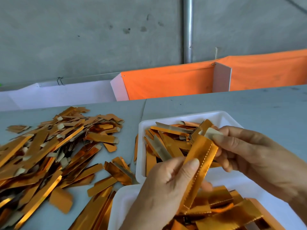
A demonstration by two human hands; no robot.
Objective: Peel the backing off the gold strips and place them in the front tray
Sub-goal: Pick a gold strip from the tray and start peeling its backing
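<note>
A gold strip point(198, 165) with a perforated line down its length is held above the tabletop point(249, 103), slanting over the gap between two white trays near its near right part. The left hand point(166, 185) pinches the strip's lower half between thumb and curled fingers; the right hand point(245, 150) pinches a pale tab of backing point(211, 132) at the strip's upper end, fingers curled round it. Neither hand is free.

The strip looks feather-light, thin and springy, a foil-faced paper that would crease or tear along the perforation if bent sharply. Its glossy face is probably slippery, so the surest hold appears to be the dull backing tab at the end, with the other hand steadying the body near the edge. Once bared, any adhesive side may cling to fingers.

The front tray point(126, 200), at the near edge, holds a heap of gold pieces beneath the hands. The rear tray point(141, 146), just behind it, holds strips lying mixed with pale backing. A large loose pile of gold strips point(49, 146) spreads over the tabletop's left side, reaching its near left corner. Beyond the far edge hang an orange cloth point(174, 83) and a white panel point(66, 93).
</note>
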